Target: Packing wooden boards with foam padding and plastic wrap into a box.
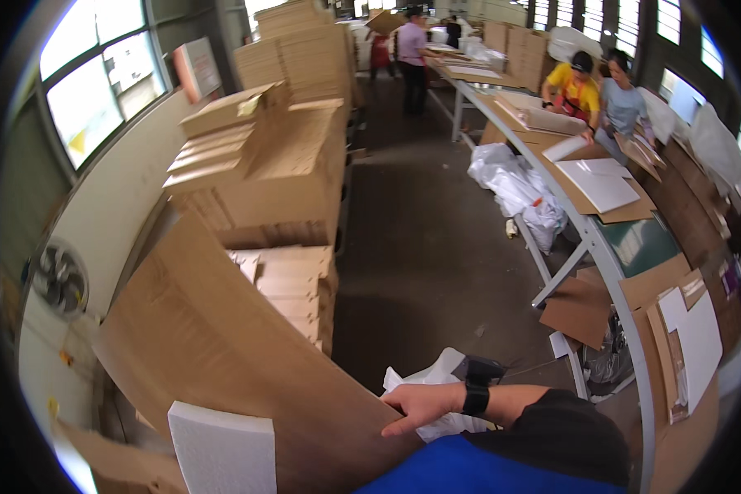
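Observation:
A large brown cardboard sheet [222,329] stands tilted across the lower left. My right hand [424,407] is closed on its right edge, the thumb lying along the near face. On that wrist sits a black band [476,397]. My left hand does not show. In front of the sheet's lower part is a white foam block [224,449], and whether it touches the cardboard I cannot tell. Crumpled white plastic [436,372] lies just behind my right hand.
Stacks of flat cardboard [288,156] line the left, with a lower pile [292,288] nearer. A long workbench [580,210] runs along the right, bearing cardboard and white boards [597,183]. Two people [575,86] work behind it. Plastic bags [514,185] lie beneath. Another person [413,58] stands farther off.

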Available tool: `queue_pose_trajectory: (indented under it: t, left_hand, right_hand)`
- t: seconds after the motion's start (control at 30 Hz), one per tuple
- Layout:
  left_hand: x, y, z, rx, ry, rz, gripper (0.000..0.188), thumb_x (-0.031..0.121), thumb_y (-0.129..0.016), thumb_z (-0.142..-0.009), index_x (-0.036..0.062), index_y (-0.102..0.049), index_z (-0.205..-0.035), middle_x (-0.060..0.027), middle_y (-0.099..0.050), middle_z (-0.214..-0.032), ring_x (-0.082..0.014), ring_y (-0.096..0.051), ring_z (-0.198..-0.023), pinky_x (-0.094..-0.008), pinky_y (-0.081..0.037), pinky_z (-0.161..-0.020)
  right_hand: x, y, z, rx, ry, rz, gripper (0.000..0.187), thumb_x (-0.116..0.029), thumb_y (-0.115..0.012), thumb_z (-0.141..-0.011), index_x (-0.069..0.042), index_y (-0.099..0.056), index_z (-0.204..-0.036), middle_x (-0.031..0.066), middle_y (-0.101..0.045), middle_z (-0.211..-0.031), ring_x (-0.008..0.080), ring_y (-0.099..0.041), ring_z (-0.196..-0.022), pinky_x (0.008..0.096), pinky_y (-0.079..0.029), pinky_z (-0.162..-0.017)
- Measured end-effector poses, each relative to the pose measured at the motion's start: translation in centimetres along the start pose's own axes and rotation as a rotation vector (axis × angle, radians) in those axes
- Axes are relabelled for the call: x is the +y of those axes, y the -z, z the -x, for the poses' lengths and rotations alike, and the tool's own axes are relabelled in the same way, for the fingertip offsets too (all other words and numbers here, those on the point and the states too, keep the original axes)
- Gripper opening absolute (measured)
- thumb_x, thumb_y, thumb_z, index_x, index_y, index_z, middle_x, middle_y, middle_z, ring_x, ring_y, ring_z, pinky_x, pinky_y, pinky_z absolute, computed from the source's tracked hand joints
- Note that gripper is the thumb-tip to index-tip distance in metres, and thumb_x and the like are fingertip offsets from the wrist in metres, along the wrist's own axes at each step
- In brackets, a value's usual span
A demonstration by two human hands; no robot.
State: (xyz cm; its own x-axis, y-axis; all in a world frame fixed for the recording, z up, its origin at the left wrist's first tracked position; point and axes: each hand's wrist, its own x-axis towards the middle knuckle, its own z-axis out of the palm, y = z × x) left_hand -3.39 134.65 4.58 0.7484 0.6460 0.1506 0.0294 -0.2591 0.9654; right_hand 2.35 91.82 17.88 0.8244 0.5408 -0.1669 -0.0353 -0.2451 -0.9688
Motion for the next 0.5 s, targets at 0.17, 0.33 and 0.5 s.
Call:
queue_pose_trajectory:
  t: [0.17, 0.33, 0.5]
  left_hand:
    - [16.6, -22.3, 4.0, 0.272, 0.610, 0.696, 0.050, 0.019, -0.066, -0.091, -0.0036, -0.050, -0.133, -0.0213, -0.051, -0.134, -0.0320, -0.050, -0.120, -0.0429, -0.041, -0.106]
    - [17.9, -35.6, 4.2, -0.518, -0.107, 0.204, 0.047, 0.009, -0.057, -0.093, -0.0157, -0.042, -0.130, -0.0303, -0.049, -0.127, -0.0372, -0.049, -0.120, -0.0469, -0.039, -0.106]
    - [21.8, -52.8, 2.0, -0.832, -0.066, 0.439, 0.056, 0.029, -0.051, -0.094, -0.0056, -0.040, -0.136, -0.0219, -0.049, -0.132, -0.0338, -0.048, -0.124, -0.0430, -0.038, -0.105]
  right_hand:
    - [5.1, 13.7, 7.4, 0.242, 0.032, 0.055, 0.056, -0.042, -0.069, -0.086, 0.001, -0.059, -0.121, 0.0153, -0.070, -0.100, 0.0208, -0.065, -0.090, 0.0328, -0.050, -0.079]
    - [6.4, 26.2, 12.7, 0.399, -0.025, -0.040, 0.059, -0.044, -0.068, -0.087, 0.002, -0.058, -0.122, 0.0153, -0.070, -0.102, 0.0213, -0.066, -0.092, 0.0330, -0.050, -0.081]
    - [9.6, 37.9, 11.5, 0.504, -0.029, -0.114, 0.061, -0.045, -0.067, -0.087, 0.003, -0.058, -0.124, 0.0168, -0.069, -0.106, 0.0222, -0.066, -0.096, 0.0332, -0.050, -0.084]
